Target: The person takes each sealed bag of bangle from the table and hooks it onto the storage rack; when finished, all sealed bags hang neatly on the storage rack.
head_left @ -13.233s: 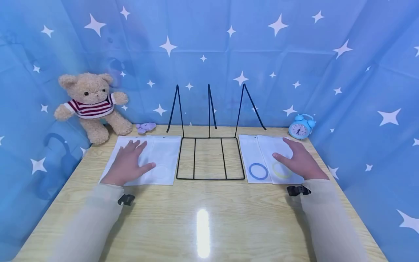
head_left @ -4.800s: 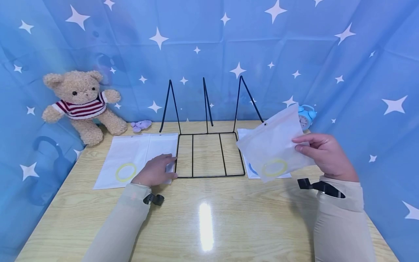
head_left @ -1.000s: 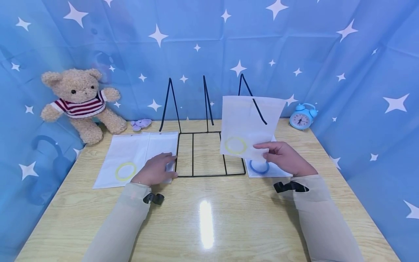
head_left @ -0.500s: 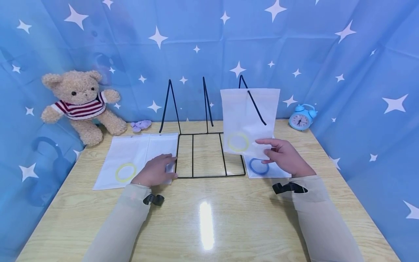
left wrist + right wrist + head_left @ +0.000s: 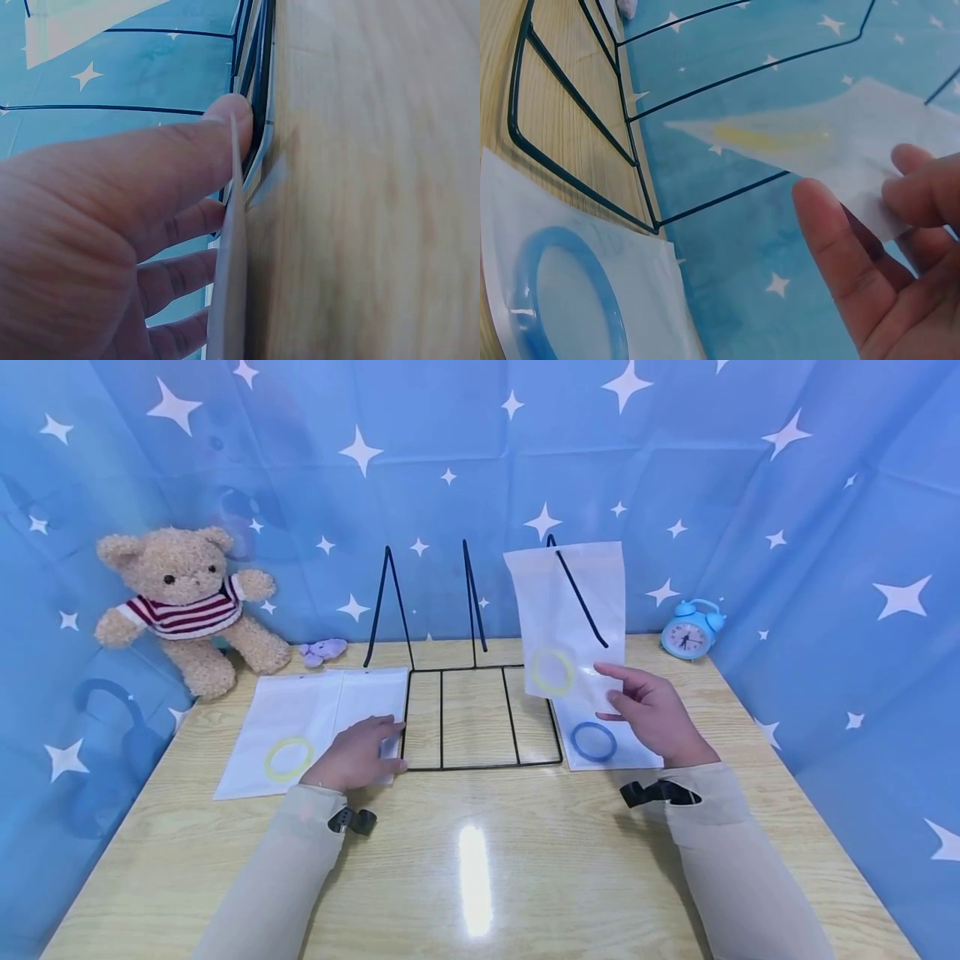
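The head view shows the right hand (image 5: 656, 710) pinching the lower right part of a white bag (image 5: 588, 593) with a yellow ring (image 5: 535, 671) in it; this bag is on the right hook of the black wire rack (image 5: 512, 718). The left hand (image 5: 356, 753), fingers apart, touches the rack's left side. On the worktop (image 5: 405, 877), another bag (image 5: 634, 752) with a blue ring (image 5: 574, 740) lies right of the rack; two more bags (image 5: 300, 706) lie left. A teddy bear (image 5: 183, 572) sits far left, an alarm clock (image 5: 686, 637) far right.
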A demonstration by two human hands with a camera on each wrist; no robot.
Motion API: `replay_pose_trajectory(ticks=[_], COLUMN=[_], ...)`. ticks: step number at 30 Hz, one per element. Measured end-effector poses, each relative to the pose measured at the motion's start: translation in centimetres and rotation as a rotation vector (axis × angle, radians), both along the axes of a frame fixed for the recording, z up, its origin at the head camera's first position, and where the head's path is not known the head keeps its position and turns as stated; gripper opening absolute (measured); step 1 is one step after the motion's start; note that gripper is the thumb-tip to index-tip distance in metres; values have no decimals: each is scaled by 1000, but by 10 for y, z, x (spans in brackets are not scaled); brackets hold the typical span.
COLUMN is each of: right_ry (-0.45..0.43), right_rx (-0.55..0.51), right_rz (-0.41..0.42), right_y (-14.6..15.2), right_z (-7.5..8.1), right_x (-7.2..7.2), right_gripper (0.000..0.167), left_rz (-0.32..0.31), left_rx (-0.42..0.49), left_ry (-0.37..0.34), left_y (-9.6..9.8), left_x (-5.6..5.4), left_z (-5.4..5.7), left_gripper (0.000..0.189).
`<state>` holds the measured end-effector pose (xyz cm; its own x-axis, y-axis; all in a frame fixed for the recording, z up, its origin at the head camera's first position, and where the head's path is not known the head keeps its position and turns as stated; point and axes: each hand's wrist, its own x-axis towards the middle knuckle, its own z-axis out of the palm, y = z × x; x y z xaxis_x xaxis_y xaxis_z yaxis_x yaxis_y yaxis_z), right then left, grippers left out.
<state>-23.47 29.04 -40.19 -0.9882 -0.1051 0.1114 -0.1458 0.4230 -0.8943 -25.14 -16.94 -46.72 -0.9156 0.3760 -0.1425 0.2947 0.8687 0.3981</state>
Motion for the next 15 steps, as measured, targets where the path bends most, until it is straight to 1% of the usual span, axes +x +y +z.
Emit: replay_pose_trajectory(ticks=[2,9,15], right_ry=[14,40,31], right_rx=[-20,-41,-49], right_rz=[-12,-23,-19], right_y=[-1,-1,0], right_z=[0,-2,-3], right_x=[0,0,-2], right_gripper=[49,52,53], left_rz=[-1,0,-3], left_rx=[-1,-3,3], left_ry=[0,-2,1], left_y=[0,1,0], left_x=[0,0,0], left_z=[1,0,-1], left_gripper=[73,73,74])
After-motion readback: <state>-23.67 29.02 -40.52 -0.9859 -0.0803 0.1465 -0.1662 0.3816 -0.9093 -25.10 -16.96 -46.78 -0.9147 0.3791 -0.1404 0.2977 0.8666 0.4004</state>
